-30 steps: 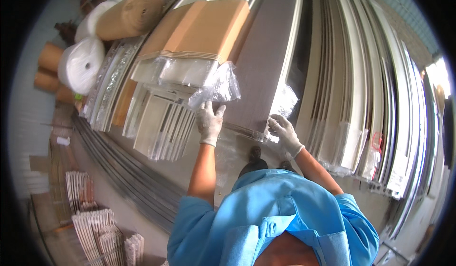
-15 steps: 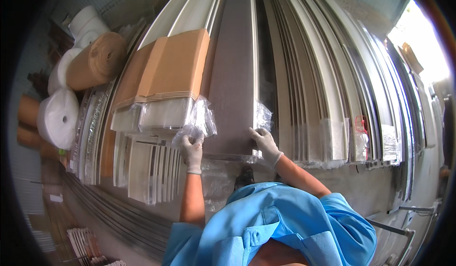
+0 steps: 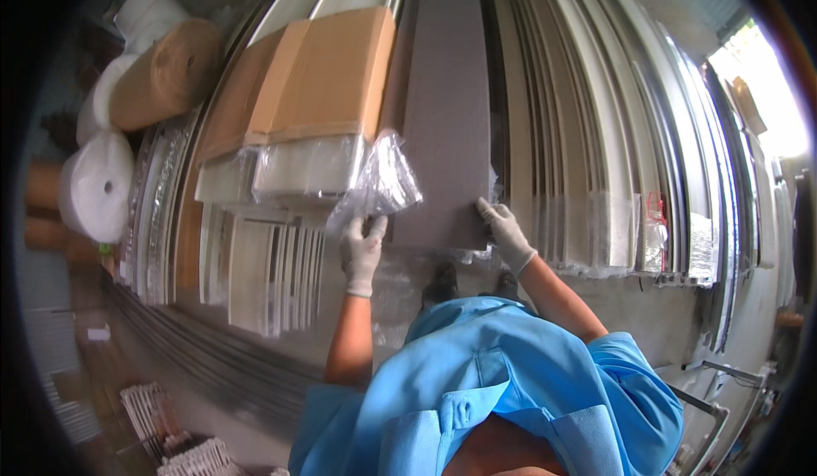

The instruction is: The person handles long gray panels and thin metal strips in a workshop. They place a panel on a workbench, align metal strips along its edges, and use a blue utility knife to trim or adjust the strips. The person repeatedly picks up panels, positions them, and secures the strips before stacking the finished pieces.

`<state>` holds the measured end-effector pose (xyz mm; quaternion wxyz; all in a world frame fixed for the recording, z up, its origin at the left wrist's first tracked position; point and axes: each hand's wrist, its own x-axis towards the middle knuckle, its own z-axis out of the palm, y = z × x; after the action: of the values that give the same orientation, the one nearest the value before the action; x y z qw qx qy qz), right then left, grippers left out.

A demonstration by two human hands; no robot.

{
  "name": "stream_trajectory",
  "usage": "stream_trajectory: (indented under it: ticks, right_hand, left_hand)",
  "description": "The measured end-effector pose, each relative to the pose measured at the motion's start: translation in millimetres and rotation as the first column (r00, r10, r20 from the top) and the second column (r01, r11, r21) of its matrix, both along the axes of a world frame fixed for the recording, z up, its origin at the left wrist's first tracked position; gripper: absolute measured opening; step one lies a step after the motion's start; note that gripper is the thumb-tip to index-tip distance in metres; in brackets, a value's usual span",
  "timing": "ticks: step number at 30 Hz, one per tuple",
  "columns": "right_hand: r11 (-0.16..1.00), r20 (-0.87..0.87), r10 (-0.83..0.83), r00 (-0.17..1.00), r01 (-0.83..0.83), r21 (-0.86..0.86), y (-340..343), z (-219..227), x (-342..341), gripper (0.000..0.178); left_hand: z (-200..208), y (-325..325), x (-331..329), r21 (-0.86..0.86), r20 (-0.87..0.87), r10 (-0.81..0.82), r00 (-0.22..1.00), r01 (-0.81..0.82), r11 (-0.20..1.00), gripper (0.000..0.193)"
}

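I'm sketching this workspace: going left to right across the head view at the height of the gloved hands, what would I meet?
White roll → pale boards → left hand → grey panel → right hand → red item.

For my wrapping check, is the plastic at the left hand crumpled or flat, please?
Crumpled: the clear plastic shows bunched, shiny folds.

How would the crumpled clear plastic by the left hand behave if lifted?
The clear plastic would probably flop, given its loose creases. Thin and see-through, it is likely light. Its glossy shine suggests it may be slippery.
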<state>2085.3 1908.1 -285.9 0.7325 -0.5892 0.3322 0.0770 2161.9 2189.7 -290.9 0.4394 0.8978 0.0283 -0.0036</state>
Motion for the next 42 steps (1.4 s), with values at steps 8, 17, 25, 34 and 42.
stream_trajectory:
  ticks: [8, 17, 25, 34, 42]
  right_hand:
    - [0.999, 0.082, -0.013, 0.997, 0.016, -0.029, 6, 3, 6, 0.071]
    - [0.997, 0.170, -0.019, 0.985, 0.031, -0.068, -11, 17, -11, 0.079]
    - [1.000, 0.212, 0.008, 0.977, -0.004, -0.020, -16, 25, -27, 0.075]
    - [0.996, 0.163, -0.022, 0.986, 0.036, -0.080, 7, 19, -155, 0.077]
    - [0.996, 0.075, 0.037, 0.996, -0.030, -0.088, 43, 5, -265, 0.070]
  left_hand:
    - [12, -2, 10, -0.084, -0.111, -0.055, 0.992, 0.046, 0.995, 0.048]
    - [16, -17, 7, -0.355, -0.181, -0.210, 0.961, 0.135, 0.925, 0.055]
    - [16, -33, 2, -0.672, -0.118, -0.362, 0.925, 0.194, 0.714, 0.056]
    - [35, 4, -134, -0.519, -0.349, -0.344, 0.872, 0.126, 0.846, 0.087]
    - [-12, 30, -149, -0.519, -0.522, -0.465, 0.715, 0.166, 0.838, 0.072]
